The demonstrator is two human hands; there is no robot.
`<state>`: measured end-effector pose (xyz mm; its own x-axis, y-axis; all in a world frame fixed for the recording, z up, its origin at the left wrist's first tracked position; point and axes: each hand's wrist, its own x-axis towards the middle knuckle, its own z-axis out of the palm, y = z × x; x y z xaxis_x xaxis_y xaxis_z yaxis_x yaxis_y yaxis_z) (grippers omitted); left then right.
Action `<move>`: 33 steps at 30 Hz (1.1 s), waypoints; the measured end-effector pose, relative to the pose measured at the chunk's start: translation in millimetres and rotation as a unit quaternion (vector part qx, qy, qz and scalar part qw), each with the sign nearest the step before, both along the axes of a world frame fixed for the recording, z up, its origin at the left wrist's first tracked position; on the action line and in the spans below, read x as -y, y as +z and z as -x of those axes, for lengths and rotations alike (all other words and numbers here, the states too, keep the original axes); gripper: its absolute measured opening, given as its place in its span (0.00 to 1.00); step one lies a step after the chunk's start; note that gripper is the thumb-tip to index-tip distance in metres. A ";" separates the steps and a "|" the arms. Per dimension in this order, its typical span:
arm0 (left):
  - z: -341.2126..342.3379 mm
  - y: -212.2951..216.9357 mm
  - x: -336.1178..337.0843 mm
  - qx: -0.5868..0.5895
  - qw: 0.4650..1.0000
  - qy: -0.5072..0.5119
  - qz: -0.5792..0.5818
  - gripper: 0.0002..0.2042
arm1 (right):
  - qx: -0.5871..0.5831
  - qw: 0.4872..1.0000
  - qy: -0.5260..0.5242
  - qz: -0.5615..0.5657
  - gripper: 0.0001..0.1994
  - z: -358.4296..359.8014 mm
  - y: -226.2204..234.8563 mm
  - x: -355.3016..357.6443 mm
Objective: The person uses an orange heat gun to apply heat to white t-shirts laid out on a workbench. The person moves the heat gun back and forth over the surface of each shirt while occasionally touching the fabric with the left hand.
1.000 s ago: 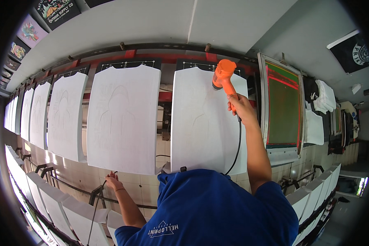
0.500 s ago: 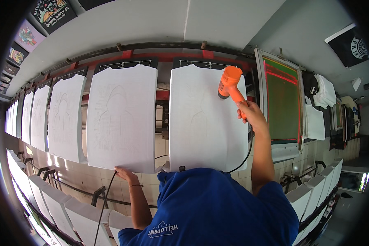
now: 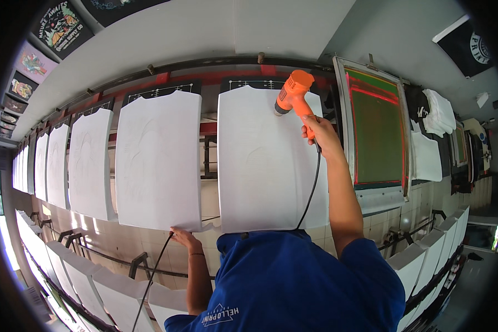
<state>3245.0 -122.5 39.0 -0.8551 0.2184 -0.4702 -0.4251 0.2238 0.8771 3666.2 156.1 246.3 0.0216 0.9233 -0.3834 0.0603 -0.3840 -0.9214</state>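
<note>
My right hand [image 3: 322,134] grips the handle of an orange heat gun [image 3: 297,88]. Its dark nozzle points down-left over the far part of a white shirt panel [image 3: 260,193], which lies flat on a board and bears a very faint outline. A black cord drops from the handle across this panel. Down at the near edge of the neighbouring white panel [image 3: 159,188] on the left, my left hand [image 3: 185,238] is closed around a black cable [image 3: 150,281] that trails toward the lower edge.
More white panels on boards [image 3: 89,160] run off to the left. A framed printing screen [image 3: 376,138] stands at right, with folded white cloth [image 3: 440,112] beyond it. Behind the boards runs a dark rail [image 3: 205,63]. Another row of white-covered boards [image 3: 116,296] lies at lower left.
The heat gun has moved left and toward the panel's far edge, and its cord now hangs over the panel. My left hand has shifted right along the neighbouring panel's near edge. The view has shifted slightly.
</note>
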 end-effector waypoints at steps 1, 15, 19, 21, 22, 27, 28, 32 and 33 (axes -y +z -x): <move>2.0 -7.8 0.1 -0.022 1.000 -0.009 0.003 0.24 | 0.000 1.000 -0.002 0.007 0.18 -2.8 0.9 0.3; -13.3 -11.8 -27.9 -0.103 0.993 0.045 0.047 0.32 | -0.007 1.000 -0.005 0.007 0.15 -27.4 5.5 20.3; -8.5 -16.8 -21.9 -0.128 0.989 0.029 0.071 0.32 | -0.011 1.000 0.002 0.026 0.17 -25.1 15.6 29.0; -11.1 -14.8 -25.8 -0.138 0.984 0.042 0.102 0.32 | 0.016 0.999 -0.036 0.023 0.18 -32.7 17.7 34.3; -12.7 -11.8 -27.8 -0.141 0.982 0.040 0.119 0.34 | 0.027 0.998 -0.047 0.024 0.18 -36.8 17.5 36.8; -13.1 -5.9 -29.0 -0.135 0.981 0.020 0.137 0.39 | 0.003 0.999 -0.040 0.025 0.17 -33.1 12.4 44.9; -14.2 -4.6 -29.1 -0.134 0.981 0.021 0.139 0.38 | -0.007 0.999 -0.020 0.035 0.17 -28.1 15.5 47.1; -8.1 -15.7 -24.5 -0.138 0.984 0.027 0.106 0.35 | -0.018 0.998 0.009 0.061 0.17 -27.5 17.8 52.5; -7.1 -17.6 -22.4 -0.139 0.986 0.028 0.090 0.33 | -0.010 0.998 0.007 0.063 0.17 -30.5 16.5 55.1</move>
